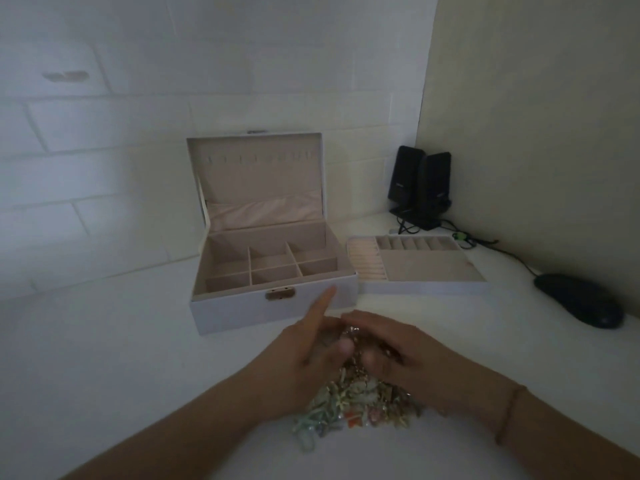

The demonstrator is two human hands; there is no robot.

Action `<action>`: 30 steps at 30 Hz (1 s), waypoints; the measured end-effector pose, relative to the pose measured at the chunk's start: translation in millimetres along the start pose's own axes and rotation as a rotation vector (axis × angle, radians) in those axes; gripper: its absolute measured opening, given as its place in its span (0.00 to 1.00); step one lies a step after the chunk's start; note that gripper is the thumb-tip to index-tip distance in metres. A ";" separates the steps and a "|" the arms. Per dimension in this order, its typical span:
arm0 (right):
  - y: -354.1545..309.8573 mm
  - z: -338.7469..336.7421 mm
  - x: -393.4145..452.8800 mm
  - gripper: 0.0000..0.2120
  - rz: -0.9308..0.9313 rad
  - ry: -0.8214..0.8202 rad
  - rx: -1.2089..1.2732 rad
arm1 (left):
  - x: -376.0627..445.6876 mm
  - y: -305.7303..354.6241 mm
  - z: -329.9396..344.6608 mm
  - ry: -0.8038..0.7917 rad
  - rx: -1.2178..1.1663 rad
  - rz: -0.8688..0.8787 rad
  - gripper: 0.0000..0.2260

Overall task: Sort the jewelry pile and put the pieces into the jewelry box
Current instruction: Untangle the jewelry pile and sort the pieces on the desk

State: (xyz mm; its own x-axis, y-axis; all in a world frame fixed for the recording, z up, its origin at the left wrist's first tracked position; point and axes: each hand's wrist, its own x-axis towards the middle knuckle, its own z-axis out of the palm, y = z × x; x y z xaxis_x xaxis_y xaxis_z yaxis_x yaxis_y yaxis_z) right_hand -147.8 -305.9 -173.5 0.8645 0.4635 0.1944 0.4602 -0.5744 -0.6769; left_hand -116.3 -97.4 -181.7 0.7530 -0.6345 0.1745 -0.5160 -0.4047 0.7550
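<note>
1. Head view, lower centre of the frame: the jewelry pile [356,400], a tangle of pale green, gold and orange pieces, lies on the white table [104,358].
2. The left hand [304,351] sits over the pile's upper left edge, forefinger stretched toward the box, thumb bent against a gold piece [351,336]; whether it truly pinches the piece I cannot tell through the blur.
3. The right hand [391,348] arches over the pile's top, fingers curled down into the jewelry; its hold is likewise unclear. A thin bracelet [509,414] circles that wrist.
4. Centre of the frame: the jewelry box [273,306] stands open, lid upright, its beige compartments showing.
5. Right of centre: its removable tray [422,268] rests just beside the box.
6. Upper right: two black speakers [419,185] in the corner; far right, a dark mouse [581,301].
</note>
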 end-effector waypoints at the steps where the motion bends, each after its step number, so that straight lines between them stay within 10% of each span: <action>1: 1.2 2.4 2.0 0.30 -0.002 -0.022 -0.053 | -0.7 -1.5 -0.2 0.065 -0.081 -0.010 0.31; 6: -0.8 8.0 11.0 0.35 -0.002 -0.104 -0.217 | 7.0 -19.3 -16.5 0.451 -0.242 0.023 0.21; 30: -40.5 -12.0 -27.0 0.21 -0.295 -0.359 -0.335 | 0.9 -24.7 -22.5 0.185 -0.030 0.200 0.31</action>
State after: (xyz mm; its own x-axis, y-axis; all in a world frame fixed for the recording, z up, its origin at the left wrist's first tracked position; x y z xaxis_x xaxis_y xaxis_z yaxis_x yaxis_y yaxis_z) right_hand -187.4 -303.3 -142.8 0.5941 0.8029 0.0481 0.7609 -0.5416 -0.3574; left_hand -93.7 -73.1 -185.9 0.7005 -0.5678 0.4324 -0.6517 -0.2621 0.7118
